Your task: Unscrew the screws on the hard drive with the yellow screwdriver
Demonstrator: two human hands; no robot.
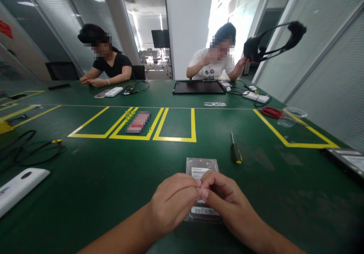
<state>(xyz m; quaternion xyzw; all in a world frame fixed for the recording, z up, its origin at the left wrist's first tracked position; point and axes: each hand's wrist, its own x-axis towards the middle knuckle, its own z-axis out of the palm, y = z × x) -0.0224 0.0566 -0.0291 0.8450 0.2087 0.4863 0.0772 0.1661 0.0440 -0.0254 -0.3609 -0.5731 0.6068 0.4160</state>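
A silver hard drive (202, 163) with white labels lies flat on the green table, right in front of me. Over its middle, my left hand (178, 199) and my right hand (224, 195) meet, fingertips pinched together. Whatever may be between the fingertips is too small or hidden to make out. Both hands cover much of the drive's centre. Beyond the drive, to the right, a screwdriver (236, 153) with a dark green and yellow handle rests with its tip pointing away from me.
Yellow tape (176, 139) marks boxes on the table (113, 193); one holds a blurred phone-like object (138, 122). A white device (21, 189) and cables lie left. At right are a clear plastic cup (295, 113), red cable (272, 112) and another drive (347, 161). Two people sit opposite.
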